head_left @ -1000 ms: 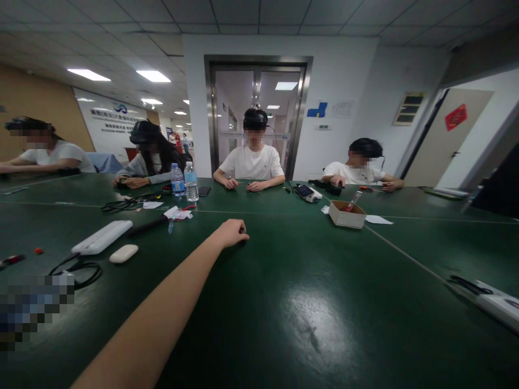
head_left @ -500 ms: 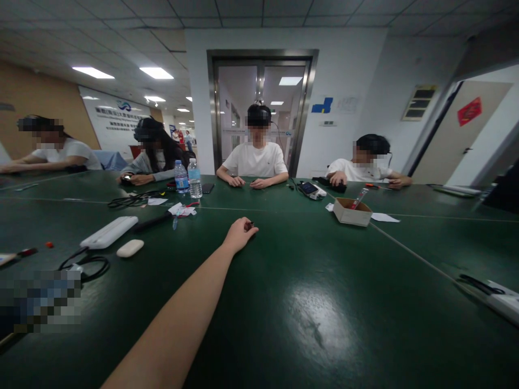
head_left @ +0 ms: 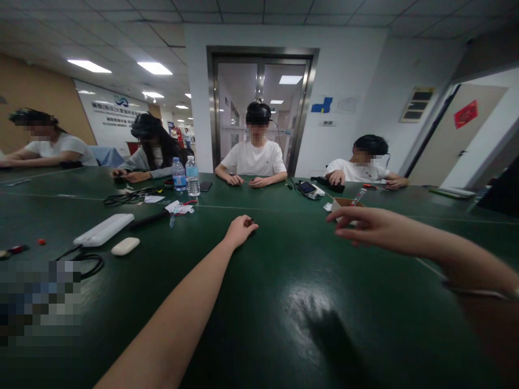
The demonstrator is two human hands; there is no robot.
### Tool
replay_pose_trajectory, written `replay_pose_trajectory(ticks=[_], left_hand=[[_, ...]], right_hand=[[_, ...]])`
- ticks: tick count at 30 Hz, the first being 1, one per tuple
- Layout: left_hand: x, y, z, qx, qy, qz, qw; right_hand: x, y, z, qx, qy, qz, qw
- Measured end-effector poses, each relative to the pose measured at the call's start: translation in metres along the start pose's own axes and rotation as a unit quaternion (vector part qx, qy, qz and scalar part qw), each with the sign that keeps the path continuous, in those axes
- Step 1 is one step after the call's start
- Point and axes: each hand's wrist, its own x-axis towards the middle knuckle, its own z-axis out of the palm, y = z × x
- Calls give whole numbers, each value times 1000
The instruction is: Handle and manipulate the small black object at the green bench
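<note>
The green table [head_left: 275, 335] is big. Words on the wall sign [head_left: 117, 114] look too blurry to read. The right hand [head_left: 360, 226] is up before a box [head_left: 344, 201], fingers loose. The left hand [head_left: 239, 232], on the table, pinches a tiny dark thing [head_left: 252, 221].

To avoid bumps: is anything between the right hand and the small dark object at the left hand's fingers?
Nothing visible: between the right hand and the small dark object, only green tabletop shows. The open box lies beyond the right hand.
</note>
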Motion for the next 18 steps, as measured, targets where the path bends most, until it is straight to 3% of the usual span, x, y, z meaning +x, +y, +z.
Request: replay_pose_trajectory(ticks=[2, 5, 8, 11, 13, 18], left_hand=[[-1, 0, -1, -32, -6, -16, 999], [0, 1, -5, -79, -6, -46, 996], [2, 2, -9, -140, 0, -48, 989], [2, 2, -13, -218, 16, -41, 975], [0, 2, -15, -263, 11, -46, 964], [-3, 6, -15, -312, -27, -54, 948]], right_hand=[[54, -18, 31, 45, -95, 20, 994], [124, -35, 88, 174, -164, 59, 969], [168, -47, 141, 360, -162, 113, 912], [187, -55, 178, 542, -128, 60, 828], [189, -57, 190, 614, -81, 19, 785], [183, -51, 192, 685, -31, -8, 727]])
